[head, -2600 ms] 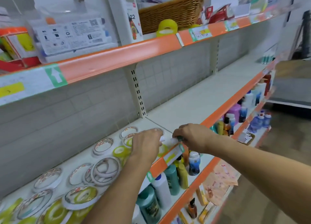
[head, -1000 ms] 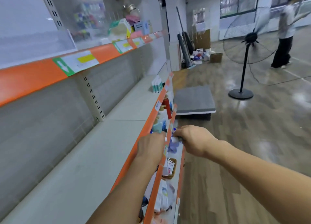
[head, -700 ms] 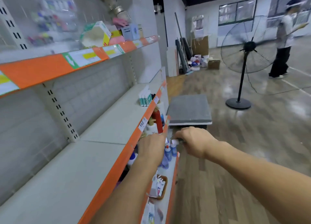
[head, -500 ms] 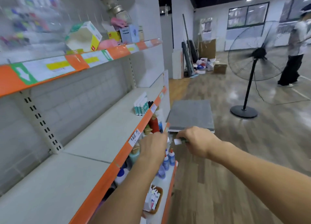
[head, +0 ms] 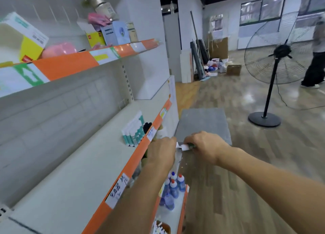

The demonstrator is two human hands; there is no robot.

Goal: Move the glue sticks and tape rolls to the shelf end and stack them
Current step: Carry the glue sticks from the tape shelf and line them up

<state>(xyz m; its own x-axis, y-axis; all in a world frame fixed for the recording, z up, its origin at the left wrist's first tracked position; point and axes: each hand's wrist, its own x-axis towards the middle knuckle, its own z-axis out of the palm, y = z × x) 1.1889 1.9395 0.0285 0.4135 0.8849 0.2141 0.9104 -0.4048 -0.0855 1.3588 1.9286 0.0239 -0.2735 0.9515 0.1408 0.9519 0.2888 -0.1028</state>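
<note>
Shop: orange-edged shelves (head: pixel 137 160) of stocked goods

Bare shelf (head: pixel 91 163) up to glue sticks (head: pixel 134 134) (upright)

1. Shelf (head: pixel 73 167): smooth, matt off-white board; front strip (head: pixel 140 151) glossy orange plastic with paper labels.
2. Floor (head: pixel 246 172): wood-look planks, polished, reflecting light.
3. Fan (head: pixel 279 51): black wire grille, matt pole and base.
4. Glue bottles (head: pixel 173 186): translucent blue plastic, glossy caps.
5. Platform (head: pixel 202 126): matt grey top.
</note>
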